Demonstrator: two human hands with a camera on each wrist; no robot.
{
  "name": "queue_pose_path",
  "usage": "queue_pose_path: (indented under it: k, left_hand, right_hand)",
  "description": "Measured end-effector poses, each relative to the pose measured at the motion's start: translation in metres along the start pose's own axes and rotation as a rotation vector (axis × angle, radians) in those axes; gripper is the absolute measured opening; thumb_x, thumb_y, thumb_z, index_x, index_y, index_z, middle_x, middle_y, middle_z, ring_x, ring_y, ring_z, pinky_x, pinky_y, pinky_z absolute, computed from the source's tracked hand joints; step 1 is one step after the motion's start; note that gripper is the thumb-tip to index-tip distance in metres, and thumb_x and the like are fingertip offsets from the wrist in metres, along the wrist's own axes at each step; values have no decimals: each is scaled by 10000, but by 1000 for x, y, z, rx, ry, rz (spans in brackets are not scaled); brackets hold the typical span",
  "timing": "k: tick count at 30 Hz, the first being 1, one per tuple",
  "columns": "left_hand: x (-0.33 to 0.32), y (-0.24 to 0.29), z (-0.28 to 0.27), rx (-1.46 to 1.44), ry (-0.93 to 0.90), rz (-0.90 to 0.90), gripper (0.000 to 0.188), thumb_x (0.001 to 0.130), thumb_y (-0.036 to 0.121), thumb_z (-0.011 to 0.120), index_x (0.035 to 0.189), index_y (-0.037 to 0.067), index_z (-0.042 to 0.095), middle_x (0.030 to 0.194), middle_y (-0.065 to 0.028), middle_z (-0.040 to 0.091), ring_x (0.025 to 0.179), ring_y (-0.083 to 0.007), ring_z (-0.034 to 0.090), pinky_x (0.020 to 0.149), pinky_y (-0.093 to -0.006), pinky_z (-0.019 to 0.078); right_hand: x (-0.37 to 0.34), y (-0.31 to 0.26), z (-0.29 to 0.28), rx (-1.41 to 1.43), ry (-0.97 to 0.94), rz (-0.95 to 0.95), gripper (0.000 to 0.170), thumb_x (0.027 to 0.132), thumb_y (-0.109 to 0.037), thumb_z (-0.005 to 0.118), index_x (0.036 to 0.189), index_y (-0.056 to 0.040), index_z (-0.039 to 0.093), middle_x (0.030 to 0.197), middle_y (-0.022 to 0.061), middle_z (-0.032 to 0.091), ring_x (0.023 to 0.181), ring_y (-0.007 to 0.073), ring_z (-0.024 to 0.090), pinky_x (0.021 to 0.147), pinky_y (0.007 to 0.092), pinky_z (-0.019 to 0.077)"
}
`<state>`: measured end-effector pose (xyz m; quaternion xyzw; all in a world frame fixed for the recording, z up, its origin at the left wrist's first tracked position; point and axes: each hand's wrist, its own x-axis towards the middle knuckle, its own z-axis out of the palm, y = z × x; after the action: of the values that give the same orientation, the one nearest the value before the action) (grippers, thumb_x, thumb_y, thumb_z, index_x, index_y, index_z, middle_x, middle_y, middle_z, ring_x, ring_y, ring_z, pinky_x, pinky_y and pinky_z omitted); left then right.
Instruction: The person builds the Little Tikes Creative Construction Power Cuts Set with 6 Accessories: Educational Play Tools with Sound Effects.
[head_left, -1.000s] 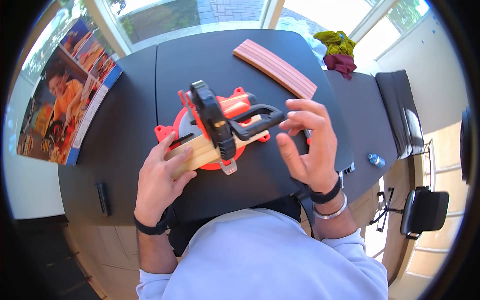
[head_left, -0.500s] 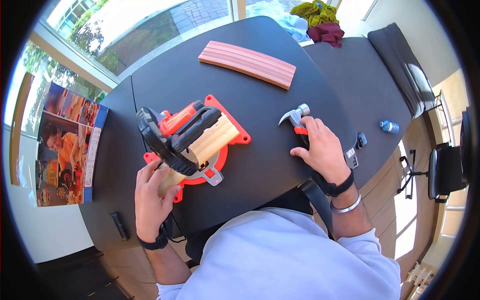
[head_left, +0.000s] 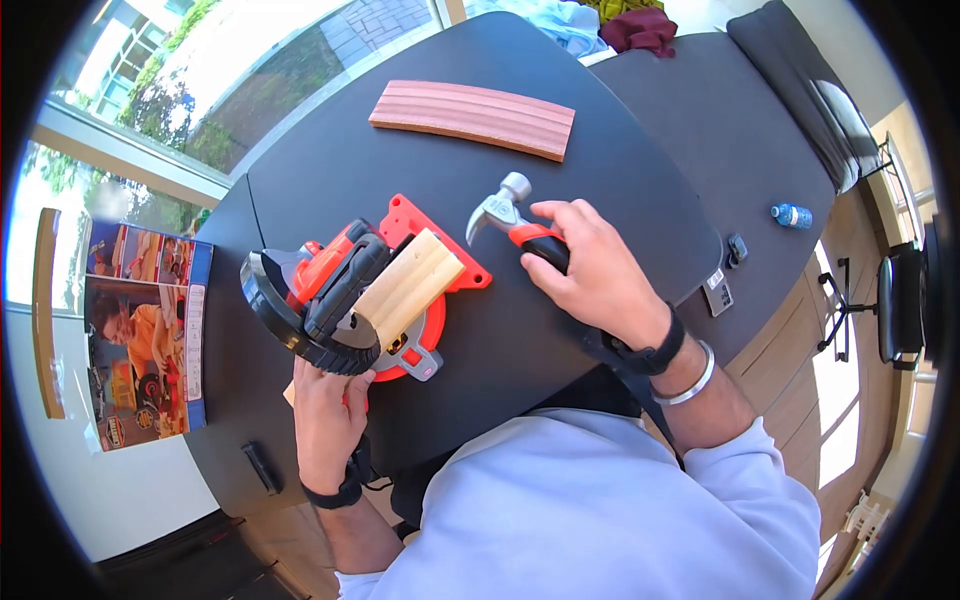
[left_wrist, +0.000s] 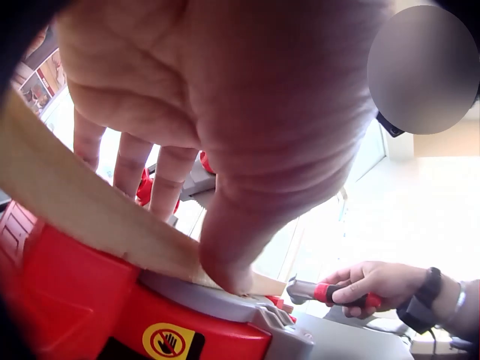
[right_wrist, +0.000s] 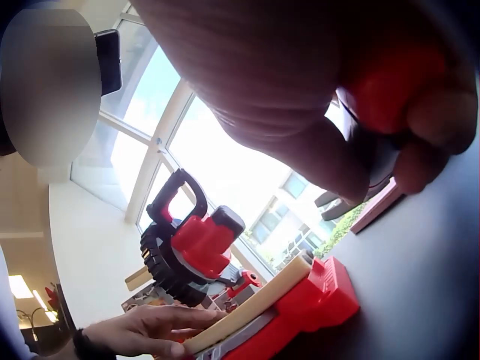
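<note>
A toy miter saw (head_left: 340, 290) with a red base and a black handle and guard stands on the black table. Across its base lies a pale wooden board (head_left: 415, 285). My left hand (head_left: 328, 430) is at the board's near end, partly hidden by the saw in the head view. In the left wrist view the thumb (left_wrist: 232, 244) presses one side of the board, with the fingers on the far side. My right hand (head_left: 605, 268) grips a claw hammer (head_left: 497, 210) by its red and black handle, its grey head pointing toward the saw.
A reddish-brown plank (head_left: 475, 115) lies toward the back of the table. A picture-covered box (head_left: 150, 340) stands at the left, with a small black object (head_left: 262, 467) nearer me. To the right are a blue bottle (head_left: 791, 216) and piled clothes (head_left: 640, 35).
My right hand has reached down, taken hold of the hammer and brought it left toward the saw. The left hand stays at the board. The head view has swung to the right.
</note>
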<state>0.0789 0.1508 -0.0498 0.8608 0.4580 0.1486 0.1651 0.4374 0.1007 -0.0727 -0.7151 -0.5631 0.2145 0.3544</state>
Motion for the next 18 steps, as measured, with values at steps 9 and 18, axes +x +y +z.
queue_pose_path:
  k: [9, 18]
  left_hand:
    - [7, 10, 10, 7, 43, -24, 233, 950, 93, 851, 1151, -7, 788, 1207, -205, 751, 1147, -449, 653, 987, -523, 538]
    - [13, 19, 40, -160, 167, -166, 460, 1011, 182, 832, 1436, 42, 723, 1359, -218, 721, 1261, -405, 680, 1040, -495, 568]
  right_hand:
    - [14, 0, 13, 125, -229, -29, 417, 991, -163, 677, 1369, 12, 664, 1260, 249, 737, 1195, 427, 712, 1057, 473, 554]
    - [21, 7, 9, 133, -318, -208, 423, 997, -113, 756, 1383, 4, 630, 1320, 224, 729, 1235, 436, 702, 1081, 472, 556]
